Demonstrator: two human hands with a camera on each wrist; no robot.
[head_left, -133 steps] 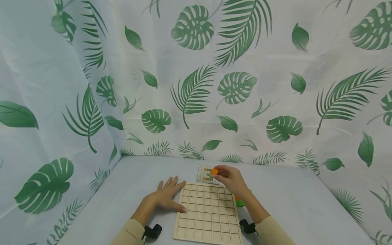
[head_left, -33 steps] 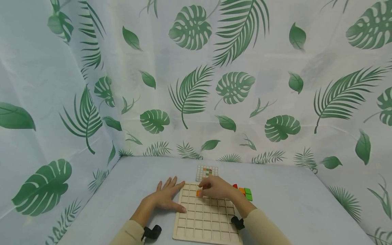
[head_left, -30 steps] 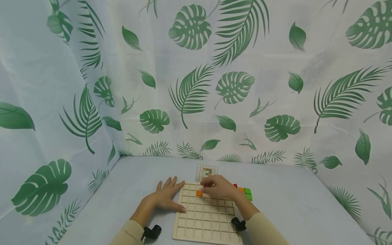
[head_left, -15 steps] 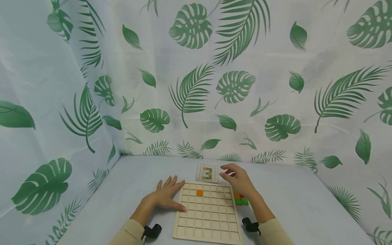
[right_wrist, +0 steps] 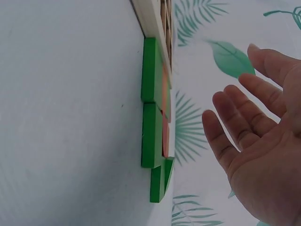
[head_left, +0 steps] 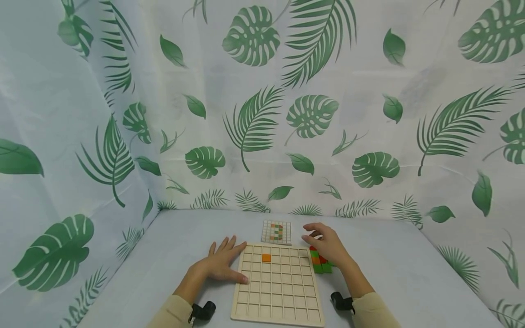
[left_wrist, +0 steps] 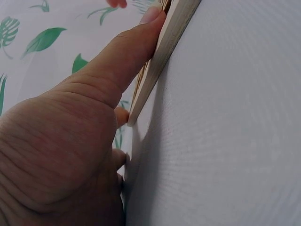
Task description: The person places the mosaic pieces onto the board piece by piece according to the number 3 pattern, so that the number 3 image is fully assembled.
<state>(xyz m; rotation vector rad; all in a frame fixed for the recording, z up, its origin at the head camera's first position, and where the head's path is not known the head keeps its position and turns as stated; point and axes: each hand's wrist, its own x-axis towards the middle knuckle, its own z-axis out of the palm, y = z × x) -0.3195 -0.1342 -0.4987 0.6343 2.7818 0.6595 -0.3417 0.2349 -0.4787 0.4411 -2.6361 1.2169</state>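
Note:
A wooden grid board (head_left: pixel 276 289) lies on the table, with one orange square tile (head_left: pixel 266 258) in a cell of its second row from the back. My left hand (head_left: pixel 220 265) rests at the board's left edge, fingers spread and thumb over the rim. In the left wrist view the thumb (left_wrist: pixel 127 52) touches the board's side. My right hand (head_left: pixel 328 243) hovers above a cluster of green, red and orange tiles (head_left: pixel 320 263) beside the board's right edge. Its fingers are loosely bent with nothing between them. The right wrist view shows green blocks (right_wrist: pixel 150 134) below the hand, apart from it.
A small pattern card (head_left: pixel 276 232) with coloured squares on a grid lies behind the board. Black wrist cameras sit on both wrists. A white cloth backdrop (head_left: pixel 254 191) printed with green leaves stands behind and to the left of the table.
Earlier my right hand carried the orange tile over the card and set it in the board. It has since let go and moved right, above the loose tiles. My left hand has stayed put.

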